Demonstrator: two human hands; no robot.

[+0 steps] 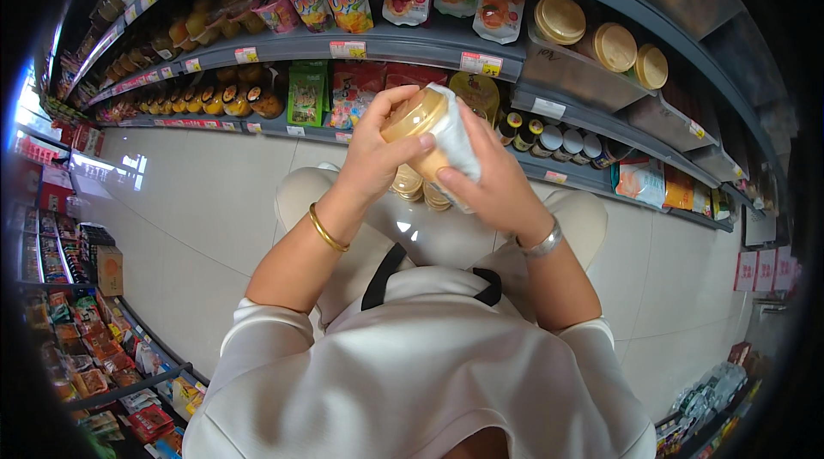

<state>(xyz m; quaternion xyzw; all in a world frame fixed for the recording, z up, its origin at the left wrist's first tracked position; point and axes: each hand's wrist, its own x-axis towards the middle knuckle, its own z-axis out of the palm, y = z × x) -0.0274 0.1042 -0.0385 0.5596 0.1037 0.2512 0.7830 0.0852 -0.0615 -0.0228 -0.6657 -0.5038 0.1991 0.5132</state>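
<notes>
1. The pale tiled floor (pixel 197 227) is the broadest thing here, spreading out from the foot of the shelf on the person's side.
2. The grey shelf (pixel 296 54), the landmark, curves across the upper part of the view with its tiers stocked.
3. A clear bin (pixel 562 62) sits on the right part of the shelf, gold-lidded tubs (pixel 614 48) showing at its top.
4. Spouted pouches (pixel 347 0) stand in a row on the shelf's upper tier, left of the bin.
5. Both hands are out in front of the shelf, half closed around one container: the left hand (pixel 376 140) grips its near left side, thumb laid across it; the right hand (pixel 493 176) presses from the right.
6. That gold-topped container (pixel 417 118) is held up, tilted, before the shelf's middle.
7. More gold containers (pixel 407 184) are below the hands, between the person's legs, in front of the shelf.
8. A white cloth (pixel 461 146), bunched under the right hand, lies against the held container, also before the shelf.
</notes>
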